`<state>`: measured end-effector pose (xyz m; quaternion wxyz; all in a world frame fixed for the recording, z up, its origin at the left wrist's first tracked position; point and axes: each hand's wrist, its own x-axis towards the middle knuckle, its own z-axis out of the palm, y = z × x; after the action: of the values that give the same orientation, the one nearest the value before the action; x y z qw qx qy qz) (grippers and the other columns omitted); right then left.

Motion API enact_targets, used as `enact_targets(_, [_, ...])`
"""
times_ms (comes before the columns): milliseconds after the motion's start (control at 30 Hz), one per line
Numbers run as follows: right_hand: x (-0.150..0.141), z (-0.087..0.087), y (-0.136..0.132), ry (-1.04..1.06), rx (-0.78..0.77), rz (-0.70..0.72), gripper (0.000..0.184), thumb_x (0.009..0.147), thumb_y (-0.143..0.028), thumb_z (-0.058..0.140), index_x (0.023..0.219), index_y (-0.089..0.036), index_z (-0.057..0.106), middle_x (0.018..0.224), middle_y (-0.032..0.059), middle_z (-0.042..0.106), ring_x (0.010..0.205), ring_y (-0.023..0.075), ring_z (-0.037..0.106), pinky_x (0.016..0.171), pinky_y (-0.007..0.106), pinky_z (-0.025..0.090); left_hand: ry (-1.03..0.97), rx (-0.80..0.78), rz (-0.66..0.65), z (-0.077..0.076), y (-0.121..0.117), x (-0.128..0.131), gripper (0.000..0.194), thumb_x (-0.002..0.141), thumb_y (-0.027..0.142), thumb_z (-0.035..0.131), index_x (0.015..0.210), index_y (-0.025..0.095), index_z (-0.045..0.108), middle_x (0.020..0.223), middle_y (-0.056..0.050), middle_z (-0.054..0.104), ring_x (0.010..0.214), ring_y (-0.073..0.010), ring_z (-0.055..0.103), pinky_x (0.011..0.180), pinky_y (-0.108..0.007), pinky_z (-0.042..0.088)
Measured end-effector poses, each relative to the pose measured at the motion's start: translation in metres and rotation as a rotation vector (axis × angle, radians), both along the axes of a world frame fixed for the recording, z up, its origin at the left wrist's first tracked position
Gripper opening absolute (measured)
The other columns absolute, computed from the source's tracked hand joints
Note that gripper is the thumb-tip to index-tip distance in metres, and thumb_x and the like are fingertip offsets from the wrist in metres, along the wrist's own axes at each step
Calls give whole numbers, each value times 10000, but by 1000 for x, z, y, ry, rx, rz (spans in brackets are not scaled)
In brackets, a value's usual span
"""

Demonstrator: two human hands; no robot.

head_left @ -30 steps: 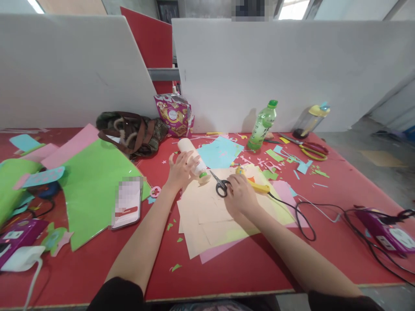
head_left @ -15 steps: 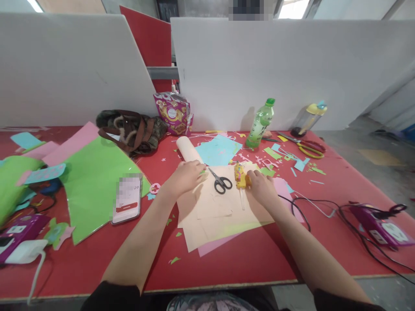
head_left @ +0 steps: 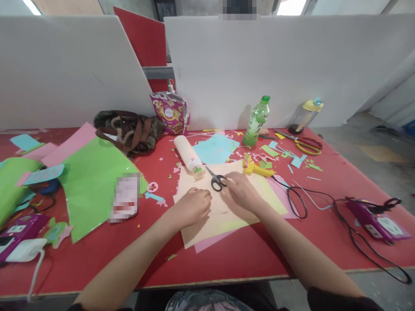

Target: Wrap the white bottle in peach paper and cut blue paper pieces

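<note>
Touching scissors (head_left: 214,176), grip unclear, the right hand (head_left: 239,191) sits near the closed left hand (head_left: 194,207)

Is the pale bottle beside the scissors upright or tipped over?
Tipped over: the pale bottle lies lengthwise, its green-marked end toward the camera.

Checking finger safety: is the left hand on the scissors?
No, the left hand is over the beige paper, apart from the scissors, which lie by the right hand.

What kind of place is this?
It looks like a craft workspace, perhaps a classroom or workshop. The red table is strewn with colored paper scraps, and there are black scissors and a yellow glue gun on it.
</note>
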<state>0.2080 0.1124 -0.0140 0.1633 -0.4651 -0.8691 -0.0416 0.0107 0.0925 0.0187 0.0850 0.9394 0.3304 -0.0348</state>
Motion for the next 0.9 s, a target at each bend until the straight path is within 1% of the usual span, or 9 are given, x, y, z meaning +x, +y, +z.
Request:
enact_targets(33, [-7, -1, -5, 1, -22, 148, 195, 799, -183, 423, 936, -189, 562, 996, 69, 590, 984, 182, 472, 797, 314, 340, -41, 10, 7, -7, -4, -1, 194, 772, 263, 478, 880, 117, 548, 961, -113, 590, 928, -237, 532, 802, -361, 396])
enact_targets(100, [-15, -4, -11, 4, -71, 259, 212, 824, -202, 402, 973, -202, 553, 1035, 59, 587, 1005, 170, 469, 831, 328, 327, -111, 10, -6, -19, -13, -4, 412, 742, 326, 530, 1073, 89, 467, 1136, -158, 517, 1065, -255, 459, 854, -361, 381])
enact_targets(167, [-15, -8, -13, 3, -106, 247, 215, 833, -192, 384, 954, -194, 562, 1055, 61, 587, 1011, 170, 475, 855, 346, 316, -138, 28, -9, -31, -19, -9, 496, 748, 347, 523, 1151, 81, 410, 1226, -176, 448, 1151, -268, 382, 906, -387, 344])
enact_targets(233, [-12, -11, -12, -4, -111, 150, 230, 828, -159, 368, 936, -169, 571, 1086, 80, 576, 1041, 189, 462, 875, 373, 306, -160, 52, 7, -39, -22, -13, 482, 773, 336, 495, 1174, 90, 393, 1257, -168, 423, 1177, -261, 355, 933, -402, 320])
enact_targets(333, [-8, -10, -11, 8, -96, 39, 268, 815, -169, 376, 1018, -122, 543, 1177, 137, 509, 1115, 230, 405, 904, 413, 293, -215, 91, 27, -47, -23, -15, 331, 811, 263, 444, 1099, 102, 464, 1180, -138, 501, 1132, -228, 409, 936, -376, 333])
enact_targets(467, [-13, -7, -18, 22, -209, 300, 486, 773, -345, 468, 1212, -145, 403, 1306, 128, 380, 1205, 226, 312, 958, 407, 273, -306, 153, 50, -49, -21, -14, 200, 825, 160, 386, 948, 106, 535, 1004, -111, 573, 990, -196, 494, 866, -332, 403])
enact_targets(533, [-17, -8, -22, 23, -288, 390, 521, 770, -362, 474, 1241, -165, 371, 1304, 109, 390, 1206, 212, 322, 969, 402, 275, -327, 170, 56, -49, -20, -13, 188, 821, 126, 370, 888, 109, 545, 917, -99, 580, 910, -185, 514, 805, -321, 433])
enact_targets(700, [-18, -12, -23, 91, -305, 387, 334, 803, -258, 444, 1112, -152, 513, 1185, 92, 525, 1136, 179, 423, 959, 353, 322, -268, 177, 34, -48, -19, -14, 228, 821, 99, 344, 711, 126, 542, 741, -71, 556, 754, -176, 505, 660, -297, 450])
enact_targets(900, [-12, -13, -18, 138, -181, 422, 213, 810, -166, 417, 918, -186, 600, 988, 37, 639, 989, 151, 529, 863, 305, 398, -218, 168, 67, -48, -19, -16, 211, 819, 89, 336, 728, 132, 522, 765, -75, 543, 769, -183, 489, 669, -307, 428])
